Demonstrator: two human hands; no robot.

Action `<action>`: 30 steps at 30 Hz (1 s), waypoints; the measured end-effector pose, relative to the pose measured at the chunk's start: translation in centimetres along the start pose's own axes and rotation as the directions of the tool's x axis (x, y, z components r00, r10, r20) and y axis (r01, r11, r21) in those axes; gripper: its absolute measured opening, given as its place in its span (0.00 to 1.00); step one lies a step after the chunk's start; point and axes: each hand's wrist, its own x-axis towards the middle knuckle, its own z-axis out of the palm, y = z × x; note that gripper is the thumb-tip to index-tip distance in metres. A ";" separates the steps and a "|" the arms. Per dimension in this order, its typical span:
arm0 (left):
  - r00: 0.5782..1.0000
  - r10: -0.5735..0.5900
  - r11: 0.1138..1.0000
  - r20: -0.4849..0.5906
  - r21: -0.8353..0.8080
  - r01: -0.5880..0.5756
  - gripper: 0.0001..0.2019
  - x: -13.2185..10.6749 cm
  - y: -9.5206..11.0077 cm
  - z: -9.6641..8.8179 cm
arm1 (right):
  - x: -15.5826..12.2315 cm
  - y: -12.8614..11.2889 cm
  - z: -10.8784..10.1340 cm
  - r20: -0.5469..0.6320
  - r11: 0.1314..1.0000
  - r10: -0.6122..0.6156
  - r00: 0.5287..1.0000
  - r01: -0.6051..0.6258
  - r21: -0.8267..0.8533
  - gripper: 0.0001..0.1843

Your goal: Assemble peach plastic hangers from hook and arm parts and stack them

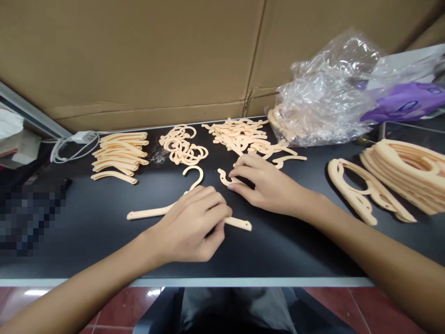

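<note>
Head view: a pale hanger (148, 214) lies around the middle of the dark surface (285, 250). Its long axis goes from left to right, almost along the front edge, but the right end comes slightly closer to this edge. The left hand (198, 225) covers its centre with the fingers closed on it, so I cannot see the joint there. The hook (199, 175) stretches toward the back edge.

The right hand (266, 183) pinches a small curved piece (223, 178), thumb and fingers clamped on it. Only one end is visible, and it points left, toward the hook; the rest is hidden. In my judgement, the important relation is this one: the curved piece is to the right of the left fingers and toward the back edge, apart from the hanger's right end. Loose parts (239, 134) lie beyond the right hand, near the back edge.
</note>
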 end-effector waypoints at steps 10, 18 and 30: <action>0.993 -0.071 0.995 0.098 -0.068 0.078 0.04 0.2 0.1 -0.6 | 0.1 -0.5 -1.0 0.130 0.991 0.119 0.984 -0.126 0.042 0.04; 0.973 -0.203 0.974 0.105 -0.081 0.212 0.03 0.3 -0.2 -0.8 | 0.3 -0.9 -2.1 0.105 0.993 0.044 0.993 -0.055 0.101 0.11; 0.963 -0.264 0.963 -0.050 0.040 0.266 0.03 0.2 -1.2 -0.3 | 0.5 -1.8 -2.6 0.056 0.977 0.089 0.995 -0.098 0.192 0.08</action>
